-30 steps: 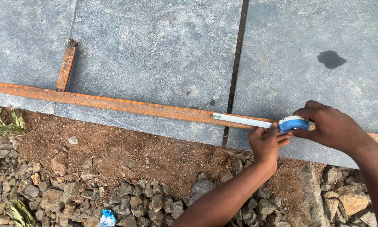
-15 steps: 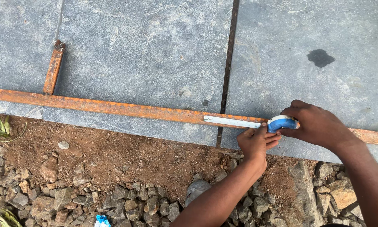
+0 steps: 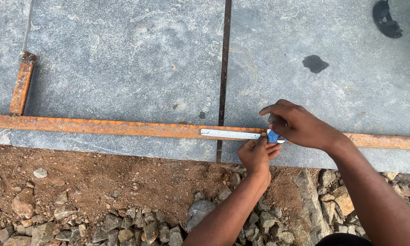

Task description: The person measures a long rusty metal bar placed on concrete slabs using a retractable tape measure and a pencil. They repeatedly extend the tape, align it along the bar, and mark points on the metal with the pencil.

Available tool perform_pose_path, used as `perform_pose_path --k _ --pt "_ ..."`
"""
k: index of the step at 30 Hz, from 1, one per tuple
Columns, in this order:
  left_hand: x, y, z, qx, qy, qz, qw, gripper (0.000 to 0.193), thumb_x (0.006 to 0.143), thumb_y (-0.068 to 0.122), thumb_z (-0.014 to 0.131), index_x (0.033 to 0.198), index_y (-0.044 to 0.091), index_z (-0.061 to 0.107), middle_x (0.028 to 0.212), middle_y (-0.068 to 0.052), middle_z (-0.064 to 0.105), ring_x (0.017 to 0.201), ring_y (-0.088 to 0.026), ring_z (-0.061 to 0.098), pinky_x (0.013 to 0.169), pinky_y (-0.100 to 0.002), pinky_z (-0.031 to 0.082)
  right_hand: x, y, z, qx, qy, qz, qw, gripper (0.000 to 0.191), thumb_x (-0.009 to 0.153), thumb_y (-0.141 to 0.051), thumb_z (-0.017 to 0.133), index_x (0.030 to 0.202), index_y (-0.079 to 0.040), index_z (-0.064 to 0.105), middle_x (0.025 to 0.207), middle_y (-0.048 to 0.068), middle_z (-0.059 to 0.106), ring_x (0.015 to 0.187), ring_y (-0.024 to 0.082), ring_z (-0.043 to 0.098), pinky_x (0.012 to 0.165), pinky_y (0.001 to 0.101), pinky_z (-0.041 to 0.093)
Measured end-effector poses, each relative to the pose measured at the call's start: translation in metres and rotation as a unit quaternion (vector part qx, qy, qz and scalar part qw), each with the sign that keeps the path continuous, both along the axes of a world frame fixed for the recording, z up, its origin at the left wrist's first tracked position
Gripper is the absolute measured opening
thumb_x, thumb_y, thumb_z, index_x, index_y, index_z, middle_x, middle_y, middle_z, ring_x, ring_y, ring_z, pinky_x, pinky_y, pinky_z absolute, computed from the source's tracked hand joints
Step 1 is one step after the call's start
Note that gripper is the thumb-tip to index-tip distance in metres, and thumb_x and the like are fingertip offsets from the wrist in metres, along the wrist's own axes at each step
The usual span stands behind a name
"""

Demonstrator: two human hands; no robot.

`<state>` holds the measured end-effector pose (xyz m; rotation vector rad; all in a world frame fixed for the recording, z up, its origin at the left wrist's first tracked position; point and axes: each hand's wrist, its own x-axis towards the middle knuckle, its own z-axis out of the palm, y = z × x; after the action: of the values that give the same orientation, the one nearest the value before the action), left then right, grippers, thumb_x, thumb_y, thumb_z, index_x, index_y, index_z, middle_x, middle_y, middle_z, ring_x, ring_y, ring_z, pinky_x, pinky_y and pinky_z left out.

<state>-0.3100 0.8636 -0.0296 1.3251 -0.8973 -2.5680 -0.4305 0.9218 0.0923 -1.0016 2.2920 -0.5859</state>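
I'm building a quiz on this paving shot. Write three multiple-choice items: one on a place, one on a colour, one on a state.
1. Where does the white tape blade lie?
A. along the rusty metal bar
B. on the gravel
C. across the dark stain

2. What colour is the tape measure case under the right hand?
A. red
B. blue
C. green

3. How is the tape blade?
A. fully wound in
B. snapped in two
C. drawn out to the left, across the joint between the stone slabs

Answers:
1 A, the blade rests flat on the bar's top.
2 B, blue shows between the right hand and the left hand.
3 C, the white strip runs from the hands leftward past the joint.
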Motion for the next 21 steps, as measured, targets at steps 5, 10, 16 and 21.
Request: perform_pose_path --k 5,10,16,21 --pt "-0.001 -0.002 0.002 0.0 -0.027 -0.011 1.0 0.017 0.1 0.01 0.064 0.086 0.0 0.062 0.08 -0.016 0.074 0.073 -0.023 0.079 0.057 -0.027 0.064 0.011 -0.033 -0.017 0.077 0.011 -0.014 0.997 0.042 0.085 -0.011 0.074 0.126 -0.015 0.068 0.111 0.008 0.076 0.098 0.022 0.075 0.085 0.039 0.06" --pt "-0.006 -0.001 0.007 0.007 -0.044 -0.011 0.999 0.016 0.1 0.007 0.062 0.085 0.0 0.062 0.079 -0.016 0.074 0.069 -0.021 0.078 0.055 -0.027 0.063 0.008 -0.04 -0.025 0.111 0.028 0.029 0.993 0.029 0.086 -0.009 0.074 0.114 -0.013 0.075 0.108 0.007 0.078 0.1 0.021 0.074 0.087 0.0386 0.06" --pt "-0.009 -0.002 0.013 -0.004 -0.047 -0.006 0.999 0.018 0.1 0.011 0.063 0.085 0.001 0.064 0.077 -0.014 0.074 0.067 -0.021 0.077 0.055 -0.027 0.063 0.004 -0.039 -0.035 0.105 0.019 0.054 0.993 0.023 0.087 -0.007 0.072 0.108 -0.012 0.078 0.105 0.004 0.076 0.097 0.021 0.074 0.084 0.0382 0.06" --pt "-0.009 -0.002 0.013 -0.005 -0.043 0.005 0.999 0.019 0.099 0.009 0.062 0.082 0.001 0.064 0.076 -0.013 0.075 0.067 -0.02 0.077 0.055 -0.028 0.063 0.003 -0.036 -0.036 0.082 0.034 0.073 0.993 0.021 0.087 -0.007 0.072 0.107 -0.01 0.078 0.103 0.005 0.076 0.097 0.021 0.074 0.084 0.0367 0.06"
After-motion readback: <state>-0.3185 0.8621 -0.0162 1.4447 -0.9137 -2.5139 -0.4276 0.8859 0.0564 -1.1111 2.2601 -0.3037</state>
